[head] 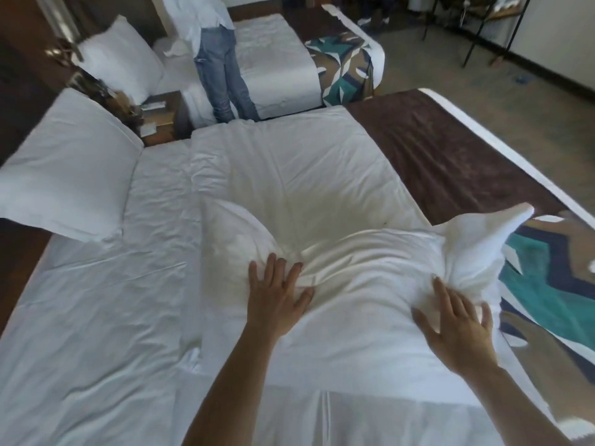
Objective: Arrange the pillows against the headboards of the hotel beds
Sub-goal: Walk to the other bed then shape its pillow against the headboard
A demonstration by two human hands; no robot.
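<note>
Both hands are pressing flat, fingers spread, on a white pillow (370,268) lying mid near bed (96,317): left grip (277,300) & right grip (457,323) open, clasping nothing. 2nd pillow (67,169) is lying at the bed's head end; 3rd pillow (122,59) is leaning upright on the far bed (273,59).

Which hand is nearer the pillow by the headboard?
Left. The left hand presses the loose pillow mid-bed, on the side toward the headboard pillow; the right hand is at the loose pillow's far end.
</note>
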